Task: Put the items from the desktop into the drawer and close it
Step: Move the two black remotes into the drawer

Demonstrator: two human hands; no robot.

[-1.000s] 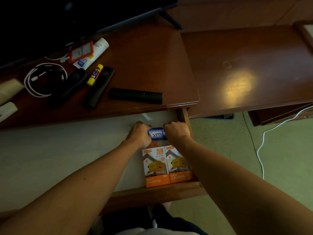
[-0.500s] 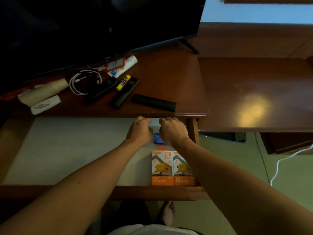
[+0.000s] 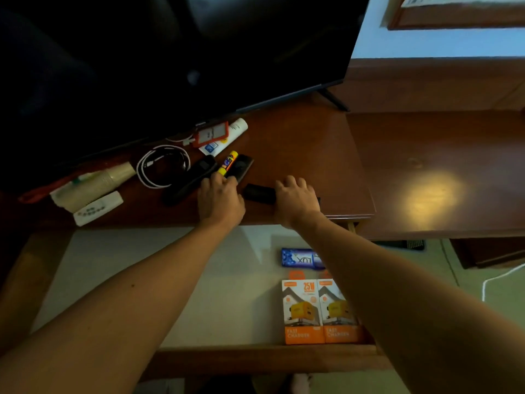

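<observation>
While the drawer [image 3: 255,362] stands open, the right hand [image 3: 295,201] grips the black cylinder [image 3: 260,193]; the left hand [image 3: 220,197] pinches the glue stick [image 3: 227,163] for transfer.

Both hands are lifted out of the drawer [image 3: 255,355] toward twelve o'clock: the left hand [image 3: 220,199] is brought onto the glue stick [image 3: 228,163], the right hand [image 3: 295,199] is laid over the black cylinder [image 3: 260,193]. The blue soap box [image 3: 301,258] is left released inside.
</observation>
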